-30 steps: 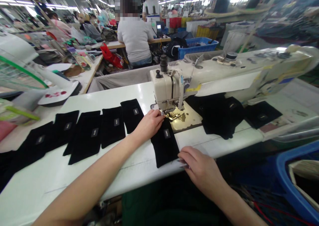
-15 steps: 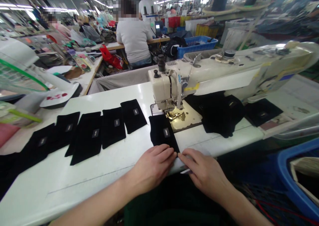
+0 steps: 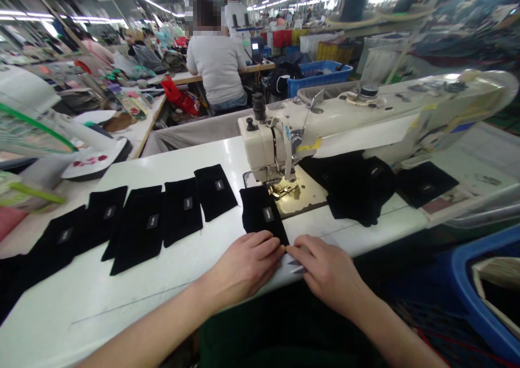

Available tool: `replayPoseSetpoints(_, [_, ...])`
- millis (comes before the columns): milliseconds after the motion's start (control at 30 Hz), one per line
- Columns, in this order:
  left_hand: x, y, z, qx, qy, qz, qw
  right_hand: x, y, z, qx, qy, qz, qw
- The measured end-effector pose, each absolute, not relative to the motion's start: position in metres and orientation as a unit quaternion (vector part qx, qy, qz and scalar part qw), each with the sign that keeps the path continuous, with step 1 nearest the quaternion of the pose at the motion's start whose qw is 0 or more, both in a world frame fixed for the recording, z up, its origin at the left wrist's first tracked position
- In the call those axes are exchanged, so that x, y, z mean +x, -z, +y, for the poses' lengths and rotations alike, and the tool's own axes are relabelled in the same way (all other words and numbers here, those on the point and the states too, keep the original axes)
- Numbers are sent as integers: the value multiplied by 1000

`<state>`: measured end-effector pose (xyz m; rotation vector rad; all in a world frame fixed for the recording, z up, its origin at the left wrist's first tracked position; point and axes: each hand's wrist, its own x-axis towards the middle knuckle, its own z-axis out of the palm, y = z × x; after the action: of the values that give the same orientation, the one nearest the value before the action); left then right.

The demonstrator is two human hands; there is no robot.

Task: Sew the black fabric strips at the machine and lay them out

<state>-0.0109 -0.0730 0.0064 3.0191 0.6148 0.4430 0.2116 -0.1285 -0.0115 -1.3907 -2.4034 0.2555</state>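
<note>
Hands at near end of black fabric piece (image 3: pixel 262 216)
Left hand (image 3: pixel 244 265) and right hand (image 3: pixel 325 273) lie loosely curled, fingertips pressing its near edge; long axis runs away toward sewing machine (image 3: pixel 268 146)

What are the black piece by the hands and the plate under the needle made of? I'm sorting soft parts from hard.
Black piece: seemingly soft matte fabric, lying flat and limp, with a small sewn label. Needle plate: likely polished metal, glinting yellowish under the lamp.

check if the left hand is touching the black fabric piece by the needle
Touching. The head view shows the left hand with fingertips on the near edge of the black fabric piece.
</note>
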Motion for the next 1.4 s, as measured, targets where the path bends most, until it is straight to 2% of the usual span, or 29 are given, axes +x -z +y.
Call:
replayPoseSetpoints(200, [-12,-5,-62,969,-151,196,8,210,11,-118,-489,-86,-846,195])
replayPoseSetpoints(300, [-12,-6,-55,969,-149,197,9,218,10,-112,-514,-66,-814,262])
replayPoseSetpoints(433, [-14,-5,-46,968,-154,200,10,245,2,-98,-651,65,-661,367])
replayPoseSetpoints(533, [-15,-4,-40,966,-163,199,11,271,-6,-84,-756,128,-542,343])
replayPoseSetpoints(667, [-16,-5,-31,966,-162,200,7,296,-11,-68,-805,82,-503,305])
replayPoseSetpoints(833, [-17,-6,-22,966,-154,207,7,305,-13,-59,-811,-15,-456,366])
replayPoseSetpoints(1000, [-20,-5,-10,965,-152,211,17,297,-29,-69,-729,84,-477,484])
replayPoseSetpoints(1100, [-21,-4,-3,965,-155,209,18,286,-42,-84,-704,92,-470,524])
replayPoseSetpoints(1400, [-23,-6,15,961,-169,217,10,269,-49,-122,-682,85,-509,518])
